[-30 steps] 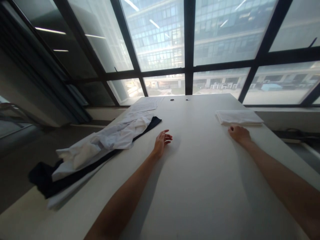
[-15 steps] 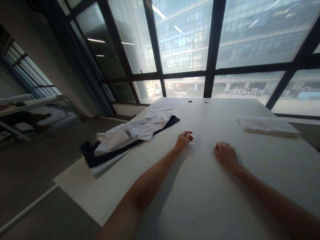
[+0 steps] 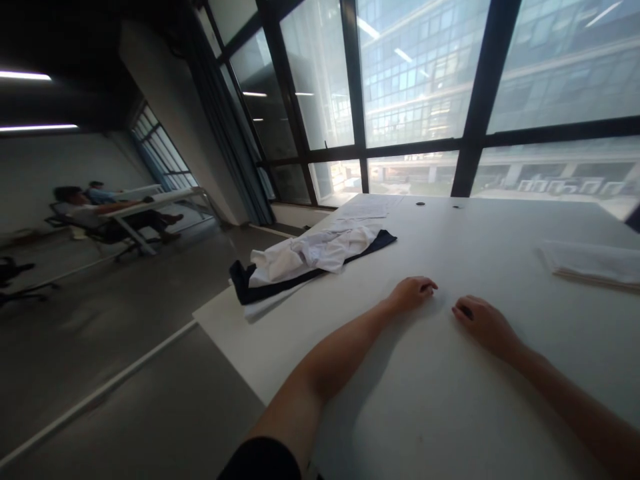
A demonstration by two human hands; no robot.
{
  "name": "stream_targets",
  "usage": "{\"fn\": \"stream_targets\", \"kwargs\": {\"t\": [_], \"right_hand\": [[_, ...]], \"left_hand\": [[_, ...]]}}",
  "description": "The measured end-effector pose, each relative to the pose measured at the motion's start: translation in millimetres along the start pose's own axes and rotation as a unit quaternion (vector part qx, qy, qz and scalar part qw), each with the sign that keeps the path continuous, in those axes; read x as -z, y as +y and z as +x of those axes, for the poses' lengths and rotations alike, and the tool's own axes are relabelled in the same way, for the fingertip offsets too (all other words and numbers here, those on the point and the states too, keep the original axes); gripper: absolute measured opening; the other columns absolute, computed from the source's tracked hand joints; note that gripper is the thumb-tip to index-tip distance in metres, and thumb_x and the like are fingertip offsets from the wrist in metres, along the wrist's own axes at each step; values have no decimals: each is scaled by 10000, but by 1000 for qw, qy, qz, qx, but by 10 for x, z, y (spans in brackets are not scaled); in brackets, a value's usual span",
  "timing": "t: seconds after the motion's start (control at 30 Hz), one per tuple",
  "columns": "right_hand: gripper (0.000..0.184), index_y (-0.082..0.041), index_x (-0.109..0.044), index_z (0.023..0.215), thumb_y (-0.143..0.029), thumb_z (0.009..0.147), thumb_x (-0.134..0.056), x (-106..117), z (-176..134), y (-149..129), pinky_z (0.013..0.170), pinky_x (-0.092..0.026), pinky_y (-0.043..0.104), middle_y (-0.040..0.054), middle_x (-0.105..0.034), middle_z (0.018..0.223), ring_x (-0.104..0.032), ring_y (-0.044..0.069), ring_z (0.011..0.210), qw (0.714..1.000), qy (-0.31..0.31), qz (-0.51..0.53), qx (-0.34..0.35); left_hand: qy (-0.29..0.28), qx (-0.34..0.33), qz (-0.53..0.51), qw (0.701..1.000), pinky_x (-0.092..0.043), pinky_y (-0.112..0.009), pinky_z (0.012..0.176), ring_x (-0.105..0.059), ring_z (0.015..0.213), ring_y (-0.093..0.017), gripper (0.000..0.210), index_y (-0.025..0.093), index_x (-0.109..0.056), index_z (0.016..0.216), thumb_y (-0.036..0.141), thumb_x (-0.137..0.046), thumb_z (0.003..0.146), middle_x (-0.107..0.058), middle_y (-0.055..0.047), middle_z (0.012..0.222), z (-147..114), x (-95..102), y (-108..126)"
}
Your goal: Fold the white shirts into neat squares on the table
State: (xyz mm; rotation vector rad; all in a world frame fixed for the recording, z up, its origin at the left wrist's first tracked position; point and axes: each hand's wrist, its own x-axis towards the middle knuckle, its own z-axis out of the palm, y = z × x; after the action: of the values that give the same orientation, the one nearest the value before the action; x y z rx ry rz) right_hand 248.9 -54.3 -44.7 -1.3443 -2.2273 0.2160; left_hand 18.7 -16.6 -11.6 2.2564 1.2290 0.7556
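Just above the white table (image 3: 400, 400), my left hand (image 3: 413, 294) reaches in from the left. Its fingers are loosely bent with small gaps between them, and nothing shows in it. My right hand (image 3: 486, 325) rests on the table a short way to the right, fingers curled in towards the thumb. No object shows in it. The two hands are apart, with the fingertips turned towards each other. Nearest to my left hand lies a pile of crumpled white cloth (image 3: 310, 251) over dark navy cloth (image 3: 273, 288), beyond and to its left.
Folded white cloth (image 3: 595, 262) lies at the table's right side. A sheet of paper (image 3: 367, 210) lies at the far left, near two round holes in the tabletop. Tall windows (image 3: 410, 87) stand behind. Two people sit at another table (image 3: 165, 199) across the room.
The view has swung left, so the scene sits further right. My hands have come closer together, and the fingers of my left hand are more bent.
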Motion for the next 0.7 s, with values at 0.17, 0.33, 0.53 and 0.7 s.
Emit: {"fn": "stream_targets", "kwargs": {"t": [0.17, 0.33, 0.53, 0.7], "right_hand": [[234, -241, -577, 753, -390, 896, -466, 43, -16, -6, 681, -412, 313, 49, -627, 784, -584, 220, 732, 1000, 4, 30, -3], [253, -246, -583, 743, -406, 898, -466, 40, -14, 23, 668, -415, 319, 46, -626, 764, -580, 216, 697, 999, 1, 38, -2], [262, -249, -573, 752, -422, 912, -460, 17, -25, 90, 665, -420, 324, 50, -631, 779, -587, 219, 703, 999, -2, 39, 0], [256, -252, -568, 763, -417, 923, -454, 10, -26, 75, 677, -426, 334, 55, -638, 798, -590, 225, 717, 999, -6, 43, 5]], "left_hand": [[-4, 14, -4, 1000, -491, -243, 820, -672, 847, -147, 371, 204, -691, 1249, 233, -490, 938, -763, -22, 975, -13, -14, 12], [29, -14, -3, 999, -500, -255, 834, -678, 838, -149, 371, 180, -675, 1250, 191, -471, 940, -761, -31, 946, -49, 31, 36], [147, -14, 99, 984, -454, -364, 1007, -664, 1030, -238, 329, 165, -701, 1172, 137, -531, 892, -738, -101, 1070, -178, 810, -228], [266, 124, 139, 946, -317, -434, 1146, -538, 1263, -325, 340, 135, -686, 1150, 123, -614, 818, -653, -181, 1267, -539, 2016, -813]]}}
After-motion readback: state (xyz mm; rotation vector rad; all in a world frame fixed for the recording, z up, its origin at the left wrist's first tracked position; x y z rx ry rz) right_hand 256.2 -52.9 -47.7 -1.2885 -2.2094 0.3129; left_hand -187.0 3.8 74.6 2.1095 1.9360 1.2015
